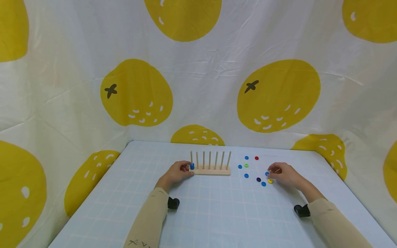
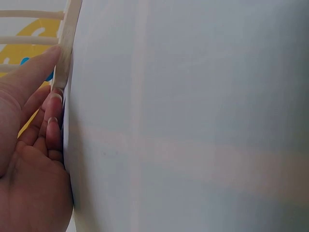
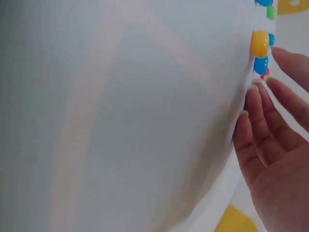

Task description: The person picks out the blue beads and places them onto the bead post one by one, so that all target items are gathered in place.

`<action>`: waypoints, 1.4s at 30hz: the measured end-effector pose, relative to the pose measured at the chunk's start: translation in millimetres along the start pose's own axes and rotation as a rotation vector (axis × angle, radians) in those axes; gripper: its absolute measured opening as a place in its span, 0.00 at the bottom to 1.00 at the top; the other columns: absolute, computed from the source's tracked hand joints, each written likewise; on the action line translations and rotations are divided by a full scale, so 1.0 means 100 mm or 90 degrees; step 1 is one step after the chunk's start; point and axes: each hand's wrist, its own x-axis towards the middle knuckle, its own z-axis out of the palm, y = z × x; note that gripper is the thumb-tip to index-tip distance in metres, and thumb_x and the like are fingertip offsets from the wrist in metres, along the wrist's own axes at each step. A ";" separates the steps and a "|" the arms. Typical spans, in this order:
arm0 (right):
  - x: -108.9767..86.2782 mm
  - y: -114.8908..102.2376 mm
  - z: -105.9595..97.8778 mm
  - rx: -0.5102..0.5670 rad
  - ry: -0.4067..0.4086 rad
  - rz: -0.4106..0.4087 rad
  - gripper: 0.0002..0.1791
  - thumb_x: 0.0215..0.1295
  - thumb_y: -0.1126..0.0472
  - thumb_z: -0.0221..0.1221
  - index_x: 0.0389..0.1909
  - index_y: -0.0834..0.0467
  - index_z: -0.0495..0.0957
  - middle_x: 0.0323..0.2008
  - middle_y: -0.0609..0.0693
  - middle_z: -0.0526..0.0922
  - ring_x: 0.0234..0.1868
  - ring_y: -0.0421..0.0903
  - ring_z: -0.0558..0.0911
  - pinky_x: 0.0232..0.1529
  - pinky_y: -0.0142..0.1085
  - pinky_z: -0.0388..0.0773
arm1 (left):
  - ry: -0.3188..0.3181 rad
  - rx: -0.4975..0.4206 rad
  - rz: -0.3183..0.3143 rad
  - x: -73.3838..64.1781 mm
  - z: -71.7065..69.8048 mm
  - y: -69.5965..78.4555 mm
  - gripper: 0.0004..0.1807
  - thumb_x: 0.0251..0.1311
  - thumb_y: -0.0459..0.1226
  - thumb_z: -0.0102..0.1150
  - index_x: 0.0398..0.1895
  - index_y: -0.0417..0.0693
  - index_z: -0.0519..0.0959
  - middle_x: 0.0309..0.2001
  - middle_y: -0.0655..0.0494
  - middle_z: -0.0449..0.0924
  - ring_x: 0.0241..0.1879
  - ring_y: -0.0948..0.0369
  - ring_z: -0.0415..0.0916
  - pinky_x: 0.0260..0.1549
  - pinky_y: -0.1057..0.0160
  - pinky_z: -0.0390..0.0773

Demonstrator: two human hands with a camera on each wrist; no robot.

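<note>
Beige fabric sleeves point(image 1: 147, 218) lie nearest the head camera. Left hand point(image 1: 175, 172): narrow grip, thumb and fingers holding the left end of the pale wooden peg rack point(image 1: 211, 172). Right hand point(image 1: 286, 175): thumb and forefinger stand slightly apart about a glossy, rounded blue bead point(image 3: 260, 65); contact cannot be told. A glossy yellow bead point(image 1: 270, 181) lies just beside it. Farther out, a small green bead point(image 1: 246, 165) and a small red bead point(image 1: 256, 158) lie on the desk point(image 1: 223, 213). Handling: beads are probably light, stiff and slippery; pinch opposite sides. Steady the rack, likely light, by its end.
</note>
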 end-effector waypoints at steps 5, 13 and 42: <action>-0.01 0.00 0.00 0.004 -0.013 -0.009 0.16 0.66 0.57 0.68 0.50 0.61 0.81 0.39 0.51 0.80 0.42 0.50 0.76 0.47 0.43 0.78 | 0.001 -0.003 -0.001 0.01 0.00 0.00 0.28 0.61 0.38 0.73 0.63 0.40 0.77 0.40 0.53 0.75 0.41 0.57 0.70 0.46 0.59 0.72; -0.02 -0.04 0.02 -0.002 -0.014 -0.012 0.15 0.66 0.57 0.69 0.47 0.60 0.81 0.36 0.51 0.77 0.41 0.50 0.74 0.45 0.41 0.75 | -0.002 -0.005 -0.007 0.00 0.00 0.01 0.27 0.61 0.38 0.73 0.62 0.40 0.78 0.39 0.53 0.74 0.41 0.56 0.69 0.45 0.58 0.71; 0.00 -0.24 -0.03 -0.004 0.013 -0.045 0.12 0.69 0.56 0.66 0.45 0.61 0.82 0.38 0.51 0.82 0.40 0.49 0.77 0.46 0.40 0.79 | 0.003 0.004 0.004 -0.03 -0.02 0.04 0.26 0.62 0.38 0.72 0.62 0.40 0.77 0.39 0.53 0.74 0.41 0.57 0.69 0.46 0.59 0.71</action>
